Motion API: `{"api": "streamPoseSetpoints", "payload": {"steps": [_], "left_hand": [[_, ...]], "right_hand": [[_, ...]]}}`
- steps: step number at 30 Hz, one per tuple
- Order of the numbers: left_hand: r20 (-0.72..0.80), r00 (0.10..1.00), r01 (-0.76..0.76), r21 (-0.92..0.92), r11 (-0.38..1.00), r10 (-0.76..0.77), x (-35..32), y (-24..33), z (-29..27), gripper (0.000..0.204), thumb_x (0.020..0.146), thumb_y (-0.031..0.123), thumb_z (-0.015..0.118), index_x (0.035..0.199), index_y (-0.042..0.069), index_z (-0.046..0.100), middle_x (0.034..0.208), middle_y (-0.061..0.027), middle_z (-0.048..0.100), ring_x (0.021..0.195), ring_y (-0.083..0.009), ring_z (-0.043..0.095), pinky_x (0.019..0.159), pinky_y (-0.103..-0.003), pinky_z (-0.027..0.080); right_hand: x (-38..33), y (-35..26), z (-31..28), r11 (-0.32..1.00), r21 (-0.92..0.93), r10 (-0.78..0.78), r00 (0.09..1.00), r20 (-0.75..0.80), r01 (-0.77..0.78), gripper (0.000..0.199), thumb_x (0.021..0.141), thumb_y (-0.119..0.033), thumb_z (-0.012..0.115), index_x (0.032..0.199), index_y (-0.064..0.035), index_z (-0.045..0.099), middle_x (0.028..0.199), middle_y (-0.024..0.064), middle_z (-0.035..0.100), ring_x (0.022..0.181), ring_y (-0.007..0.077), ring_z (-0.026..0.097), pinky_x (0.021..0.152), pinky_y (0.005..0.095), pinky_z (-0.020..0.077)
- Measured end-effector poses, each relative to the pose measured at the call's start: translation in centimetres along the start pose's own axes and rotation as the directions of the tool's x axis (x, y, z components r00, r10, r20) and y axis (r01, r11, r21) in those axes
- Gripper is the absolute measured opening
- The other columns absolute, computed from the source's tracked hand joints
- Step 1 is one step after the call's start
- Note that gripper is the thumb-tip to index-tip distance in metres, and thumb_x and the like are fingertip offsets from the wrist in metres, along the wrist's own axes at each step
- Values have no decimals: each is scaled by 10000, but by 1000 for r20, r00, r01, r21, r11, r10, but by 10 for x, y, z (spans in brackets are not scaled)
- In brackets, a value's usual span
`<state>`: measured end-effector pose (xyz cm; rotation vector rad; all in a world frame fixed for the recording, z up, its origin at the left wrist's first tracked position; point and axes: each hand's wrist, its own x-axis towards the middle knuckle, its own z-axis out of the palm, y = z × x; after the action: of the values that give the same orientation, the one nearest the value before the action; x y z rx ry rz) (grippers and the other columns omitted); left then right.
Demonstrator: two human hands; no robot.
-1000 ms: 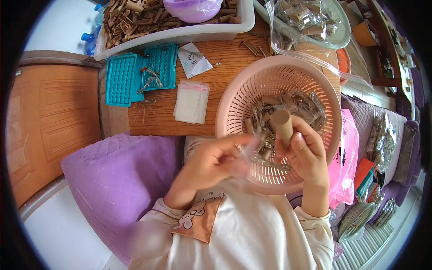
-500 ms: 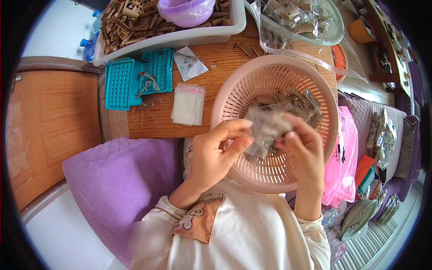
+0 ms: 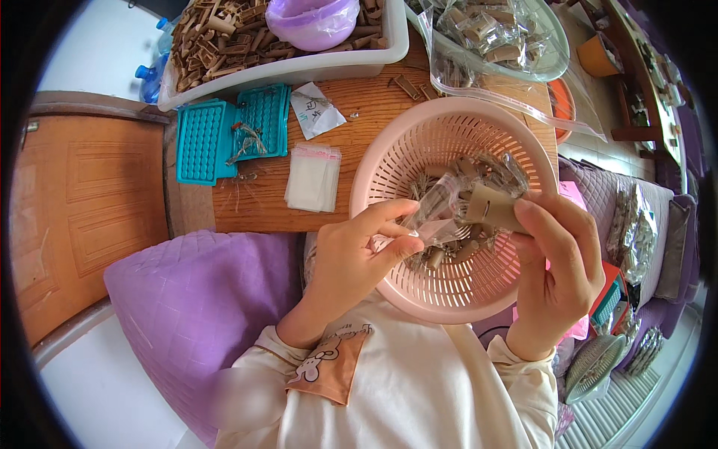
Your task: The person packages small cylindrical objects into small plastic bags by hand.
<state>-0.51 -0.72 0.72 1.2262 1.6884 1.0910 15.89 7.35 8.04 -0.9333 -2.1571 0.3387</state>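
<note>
Over the pink basket (image 3: 389,161) at the table's near edge, keep your left hand (image 3: 351,258) pinching the clear bag (image 3: 432,213) open while your right hand (image 3: 557,269), gripping the brown piece (image 3: 490,208), slides it in squarely

Cream long-sleeved top, ribbed cuffs, tan chest patch with small cartoon animal, bare hands

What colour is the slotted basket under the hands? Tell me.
Pale pink: the round slotted basket shows best in the head view, beneath both hands.
</note>
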Motion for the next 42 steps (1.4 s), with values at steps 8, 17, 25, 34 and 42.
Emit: {"api": "streamPoseSetpoints", "payload": {"steps": [8,17,25,34,42], "left_hand": [[-33,995,-90,100,991,94,2,8,2,316,741,208,662,1022,86,584,728,-41,653,604,-199,620,541,-284,476],[-39,975,-213,85,973,217,4,1,3,318,738,187,665,1029,91,583,696,-60,634,562,-202,598,530,-292,466],[107,963,-240,-88,967,249,11,-6,2,345,726,190,695,996,-2,598,843,-95,620,782,-151,609,673,-254,475],[347,937,208,-634,745,34,1,-3,15,372,745,23,648,1081,-66,514,1031,-116,579,945,-149,566,865,-274,440],[310,948,294,-762,577,-74,9,-3,18,391,742,9,652,1096,-45,496,973,-107,593,871,-123,578,750,-248,494]], "right_hand": [[2,-11,-2,998,-56,-33,999,-42,31,258,598,50,655,852,10,639,831,144,596,728,223,599,612,285,497],[6,4,9,980,50,174,948,266,-194,229,665,31,630,886,-28,620,836,87,597,710,243,594,613,307,477],[15,16,1,941,152,177,823,540,-302,181,684,-54,643,860,-31,608,734,89,594,625,241,597,558,318,461],[15,24,7,946,287,-56,796,603,-151,182,670,-74,661,836,-32,602,701,72,585,598,227,587,536,317,455],[0,17,19,920,322,26,855,518,-223,273,617,-134,717,859,-47,623,967,91,548,819,242,569,680,333,465]]}}
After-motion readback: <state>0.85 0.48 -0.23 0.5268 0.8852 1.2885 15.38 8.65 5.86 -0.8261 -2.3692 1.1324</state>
